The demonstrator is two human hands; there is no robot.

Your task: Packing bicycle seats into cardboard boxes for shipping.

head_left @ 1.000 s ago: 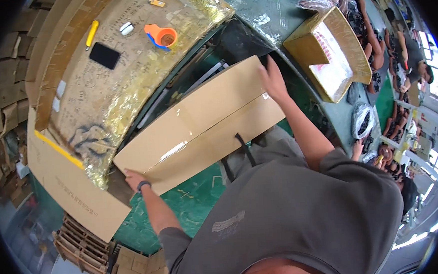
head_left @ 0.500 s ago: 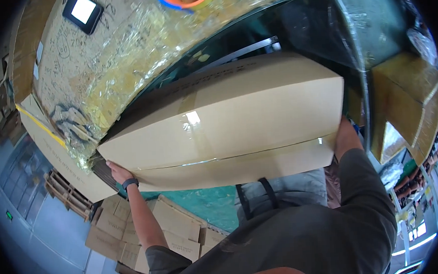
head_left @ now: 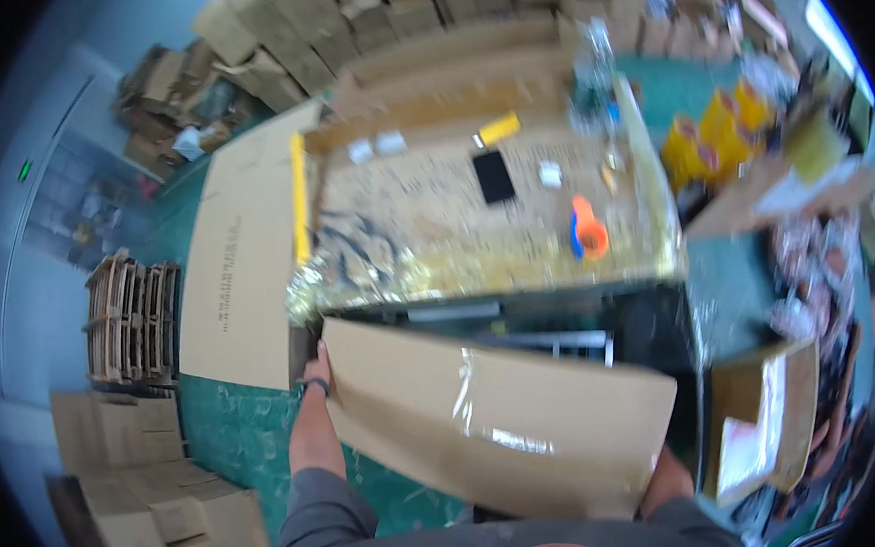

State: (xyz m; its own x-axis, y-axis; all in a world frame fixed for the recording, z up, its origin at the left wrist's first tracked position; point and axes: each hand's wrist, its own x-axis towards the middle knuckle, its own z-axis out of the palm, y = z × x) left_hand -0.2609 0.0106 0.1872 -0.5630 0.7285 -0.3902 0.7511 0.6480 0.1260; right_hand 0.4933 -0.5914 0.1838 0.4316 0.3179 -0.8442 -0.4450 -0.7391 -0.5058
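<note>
A large taped cardboard box [head_left: 497,425] is held flat in front of the torso, just below the near edge of the foil-wrapped surface [head_left: 417,260]; the left hand [head_left: 316,371] is gripped on its left end. The right hand [head_left: 660,475] is mostly hidden under the box's right corner, so its grip cannot be told. An orange tape dispenser [head_left: 587,232] and a black phone [head_left: 494,176] are seen on the surface, an open carton [head_left: 757,424] to the right.

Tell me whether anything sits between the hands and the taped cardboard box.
Nothing visible does. The left hand grips the taped cardboard box directly at its left end. The right hand is hidden behind the box's right end, so its contact cannot be seen.
</note>
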